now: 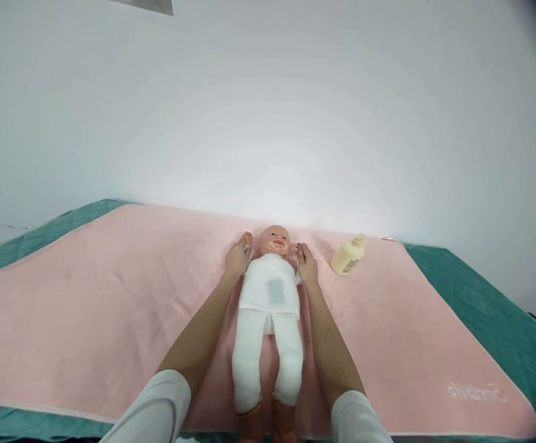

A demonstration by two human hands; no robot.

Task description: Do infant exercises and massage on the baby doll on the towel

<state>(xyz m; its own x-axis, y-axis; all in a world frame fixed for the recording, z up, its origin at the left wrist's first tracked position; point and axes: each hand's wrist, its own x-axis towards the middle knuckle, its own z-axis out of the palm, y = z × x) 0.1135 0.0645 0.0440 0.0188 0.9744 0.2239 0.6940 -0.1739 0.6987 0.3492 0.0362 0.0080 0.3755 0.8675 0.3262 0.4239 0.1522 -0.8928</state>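
A baby doll (261,295) in a white top and white leggings lies on its back, head toward the wall, with its bare lower legs pointing toward me. A dark rectangle shows through the front of its top. My left hand (237,257) is closed around the doll's arm on the left, whose small fist pokes out above my fingers. On the other side, my right hand (308,266) grips the doll's other arm, raised beside the head. My fingers hide most of both doll arms.
A pale yellow pump bottle (347,256) lies tilted on the pink mat (401,332), right of my right hand. Green quilted bedding (484,295) shows around the mat. Behind it rises a white wall (268,111).
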